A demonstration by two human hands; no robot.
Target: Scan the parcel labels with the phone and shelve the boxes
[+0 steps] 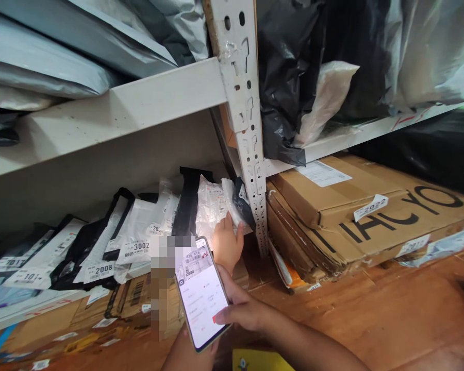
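My right hand (243, 309) holds a smartphone (201, 304), its thumb over a red button low on the lit screen. The top of the screen shows a label image with a barcode. Behind the phone, my left hand (228, 239) reaches up to the row of parcels, fingers and thumb closed on a white plastic parcel (209, 203) with a printed label. The phone hides part of the left wrist. A black parcel (187, 198) leans just left of it, and a small dark parcel (243, 198) sits to its right against the post.
White perforated shelf post (251, 139) rises beside the hands, with a shelf beam (139, 111) above. Labelled parcels (100, 268) stand leftward. Large cardboard boxes (355, 216) lie right on the wooden floor (351, 314). Something yellow (263, 360) shows at the bottom.
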